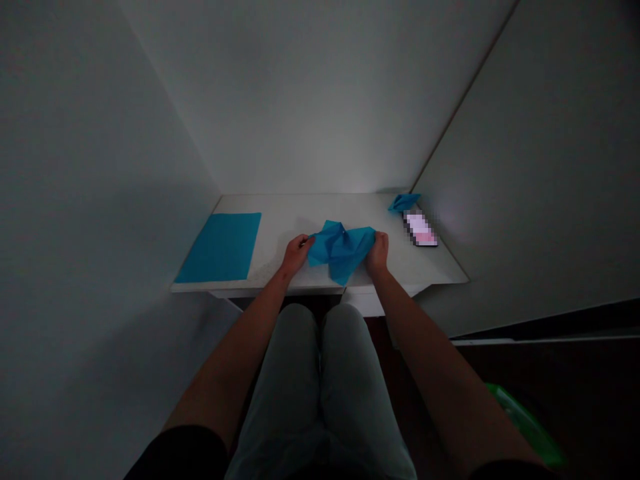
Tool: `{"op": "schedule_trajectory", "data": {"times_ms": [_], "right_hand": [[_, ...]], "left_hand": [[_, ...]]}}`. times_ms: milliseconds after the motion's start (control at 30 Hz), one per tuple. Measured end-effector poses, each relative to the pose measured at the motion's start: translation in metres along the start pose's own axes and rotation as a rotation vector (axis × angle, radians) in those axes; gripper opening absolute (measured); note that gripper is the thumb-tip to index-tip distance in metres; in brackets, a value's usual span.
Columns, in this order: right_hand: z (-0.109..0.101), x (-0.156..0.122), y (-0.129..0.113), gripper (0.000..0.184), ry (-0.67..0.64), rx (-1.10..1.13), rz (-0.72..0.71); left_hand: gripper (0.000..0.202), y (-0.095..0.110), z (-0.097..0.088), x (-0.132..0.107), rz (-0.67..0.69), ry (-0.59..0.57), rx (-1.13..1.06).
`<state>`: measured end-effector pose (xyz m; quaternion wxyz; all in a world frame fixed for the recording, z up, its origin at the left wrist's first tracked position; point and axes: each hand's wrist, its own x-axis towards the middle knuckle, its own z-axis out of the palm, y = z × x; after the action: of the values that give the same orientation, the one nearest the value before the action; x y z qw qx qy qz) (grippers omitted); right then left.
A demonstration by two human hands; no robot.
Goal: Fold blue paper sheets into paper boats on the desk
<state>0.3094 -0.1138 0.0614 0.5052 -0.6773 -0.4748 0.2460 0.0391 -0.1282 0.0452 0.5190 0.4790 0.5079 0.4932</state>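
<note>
A creased, partly folded sheet of blue paper (340, 245) is held between my two hands above the middle of the white table. My left hand (296, 253) pinches its left corner, fingers closed. On the other side, my right hand (378, 252) grips the right corner, also closed. The sheet's middle bulges into folds, and one pointed flap hangs down toward the table's front edge.
Flat blue paper (220, 247) lies at the table's left end. At the back right sit a small folded blue paper piece (404, 202) and a phone (421, 229) with a lit screen. Walls enclose the white table (280, 203) on three sides. Something green (525, 423) is at lower right.
</note>
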Motion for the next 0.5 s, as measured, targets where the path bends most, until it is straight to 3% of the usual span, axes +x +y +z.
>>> {"op": "schedule_trajectory", "data": {"times_ms": [167,367,500], "right_hand": [[0.003,-0.001,-0.002,0.058,0.031,0.025,0.073],[0.006,-0.005,-0.007,0.064,-0.200,0.116,0.065],[0.008,-0.011,-0.012,0.078,-0.248,0.223,0.079]], "left_hand": [[0.050,0.002,-0.002,0.000,-0.025,0.002,0.013],[0.047,0.003,-0.003,0.004,-0.142,-0.108,-0.119],[0.049,0.000,-0.007,0.008,-0.163,-0.102,-0.122]]}}
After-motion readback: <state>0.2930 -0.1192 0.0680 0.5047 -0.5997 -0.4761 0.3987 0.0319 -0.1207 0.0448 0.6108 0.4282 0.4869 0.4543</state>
